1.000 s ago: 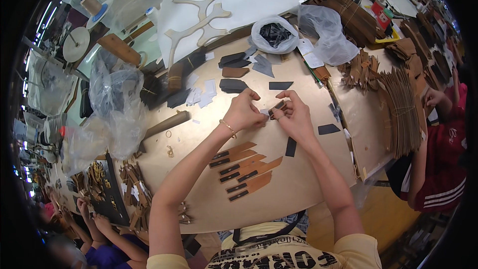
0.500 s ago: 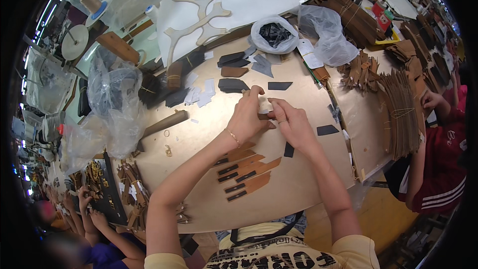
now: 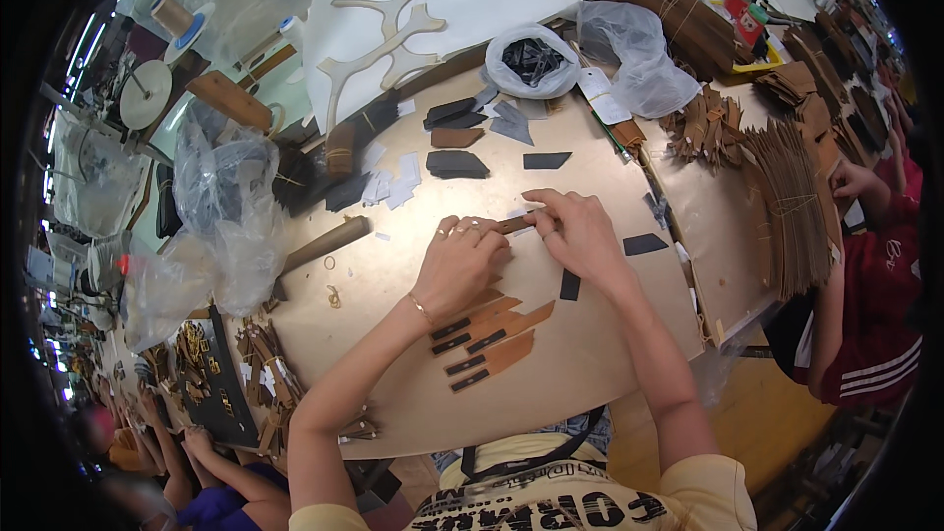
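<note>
Head view, left hand (image 3: 460,261) and right hand (image 3: 580,233) both pinched on a small brown leather strip (image 3: 515,224) above the middle of the bench (image 3: 393,374), fanned brown strips (image 3: 492,334) just nearer the front edge, white bag of dark pieces (image 3: 534,61) at the far edge.

brown strip (image 3: 515,224): mid-frame, mostly covered by the left hand (image 3: 460,264) and right hand (image 3: 580,232); only a short middle stretch shows.
fingertips: tucked under, grip cannot be told.
person in red (image 3: 870,324): right edge, cut off by the rim.
white bag (image 3: 533,61): dark contents too small to tell.
</note>
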Action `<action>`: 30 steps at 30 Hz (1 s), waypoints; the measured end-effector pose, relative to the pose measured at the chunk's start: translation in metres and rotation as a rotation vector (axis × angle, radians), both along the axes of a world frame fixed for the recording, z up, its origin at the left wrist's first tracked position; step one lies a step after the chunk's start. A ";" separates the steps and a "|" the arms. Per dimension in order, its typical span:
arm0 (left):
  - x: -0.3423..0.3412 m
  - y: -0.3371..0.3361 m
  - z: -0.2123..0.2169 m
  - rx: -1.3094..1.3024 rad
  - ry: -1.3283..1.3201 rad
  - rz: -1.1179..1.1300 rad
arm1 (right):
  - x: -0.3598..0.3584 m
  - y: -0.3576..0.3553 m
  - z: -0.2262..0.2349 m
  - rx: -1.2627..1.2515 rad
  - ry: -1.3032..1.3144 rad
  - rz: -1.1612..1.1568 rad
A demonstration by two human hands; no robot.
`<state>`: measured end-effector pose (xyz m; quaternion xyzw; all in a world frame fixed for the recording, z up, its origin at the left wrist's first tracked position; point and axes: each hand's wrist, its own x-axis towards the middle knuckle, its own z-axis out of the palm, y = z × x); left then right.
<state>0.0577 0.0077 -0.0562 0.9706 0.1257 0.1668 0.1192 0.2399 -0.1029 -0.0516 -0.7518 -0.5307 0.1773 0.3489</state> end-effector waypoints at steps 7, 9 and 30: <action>-0.002 0.012 0.008 -0.363 0.102 0.328 | 0.003 -0.001 0.000 0.044 -0.043 0.076; 0.006 0.008 0.001 -0.382 -0.045 0.318 | 0.004 0.000 -0.001 0.069 -0.035 0.098; -0.137 0.100 0.033 -0.471 -0.165 0.917 | 0.008 0.007 0.007 -0.095 0.004 0.134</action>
